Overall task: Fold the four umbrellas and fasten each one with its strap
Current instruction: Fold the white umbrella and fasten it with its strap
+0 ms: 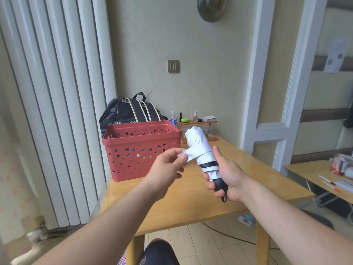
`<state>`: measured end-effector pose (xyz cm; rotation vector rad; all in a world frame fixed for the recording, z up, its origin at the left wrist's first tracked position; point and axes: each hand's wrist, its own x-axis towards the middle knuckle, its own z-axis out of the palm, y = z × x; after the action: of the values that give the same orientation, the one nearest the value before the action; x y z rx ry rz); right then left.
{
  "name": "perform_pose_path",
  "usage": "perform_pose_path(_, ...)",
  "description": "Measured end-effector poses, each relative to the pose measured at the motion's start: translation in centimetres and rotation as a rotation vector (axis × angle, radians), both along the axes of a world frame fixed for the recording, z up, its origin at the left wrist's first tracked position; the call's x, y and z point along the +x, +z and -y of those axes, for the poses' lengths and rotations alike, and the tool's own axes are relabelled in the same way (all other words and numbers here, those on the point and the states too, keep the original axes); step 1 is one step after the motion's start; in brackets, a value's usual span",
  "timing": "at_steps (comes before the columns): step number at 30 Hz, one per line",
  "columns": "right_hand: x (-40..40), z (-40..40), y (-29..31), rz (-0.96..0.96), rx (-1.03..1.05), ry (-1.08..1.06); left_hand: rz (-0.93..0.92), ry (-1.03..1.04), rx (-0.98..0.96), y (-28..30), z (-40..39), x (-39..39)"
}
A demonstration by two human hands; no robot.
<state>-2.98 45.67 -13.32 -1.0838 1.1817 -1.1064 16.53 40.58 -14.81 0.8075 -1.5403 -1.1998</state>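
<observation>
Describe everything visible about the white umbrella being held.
The white umbrella is folded and rolled into a compact bundle of thin fabric, with a dark band near its lower end and a black handle with a small loop. It is held tilted above the wooden table. The right hand grips its handle end; the left hand pinches its white strap, wrapped partway round, not yet fastened.

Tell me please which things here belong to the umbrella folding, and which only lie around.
Belong to the job:
white umbrella, held by the right hand
its strap, pinched by the left hand

Just lying about:
red basket
backpack
spray bottle
small wooden shelf
</observation>
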Motion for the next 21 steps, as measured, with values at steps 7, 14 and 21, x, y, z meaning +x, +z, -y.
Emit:
perform_pose_path(7, 0.7, 0.0, -0.3, 0.084, 0.015, 0.061, -0.069, -0.052, -0.010, 0.5, -0.1, -0.7)
perform_pose_path(14, 1.1, 0.2, -0.8, 0.121, 0.045, 0.115, -0.078, -0.015, -0.023, 0.6, -0.1, -0.8)
perform_pose_path(21, 1.1, 0.6, -1.2, 0.159, 0.067, 0.172, -0.041, 0.037, -0.006, -0.1, 0.5, -1.1)
